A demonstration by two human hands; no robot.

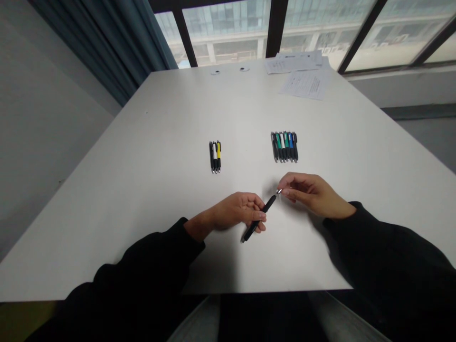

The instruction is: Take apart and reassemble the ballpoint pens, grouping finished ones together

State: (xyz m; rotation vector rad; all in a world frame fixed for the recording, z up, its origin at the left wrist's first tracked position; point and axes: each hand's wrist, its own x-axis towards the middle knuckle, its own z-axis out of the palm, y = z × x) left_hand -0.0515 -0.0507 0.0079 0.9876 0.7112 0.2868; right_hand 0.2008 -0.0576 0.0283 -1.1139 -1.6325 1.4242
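Observation:
A black pen (255,224) lies slantwise across the fingers of my left hand (242,209), pinched under the thumb. Its upper right end points toward my right hand (309,191), whose thumb and forefinger close on a small silver pen tip (279,191). The tip is at the very end of the pen; whether the two touch, I cannot tell. Beyond my left hand lies a short row of pens (215,157) in black, white and yellow. Past my right hand a longer row of pens (284,147) shows black, green, white and blue barrels, lying side by side.
The white table (160,190) reaches toward the windows. Sheets of printed paper (306,83) lie at its far right corner. Two round cable holes (244,70) are near the far edge. A dark blue curtain (107,42) hangs at the left.

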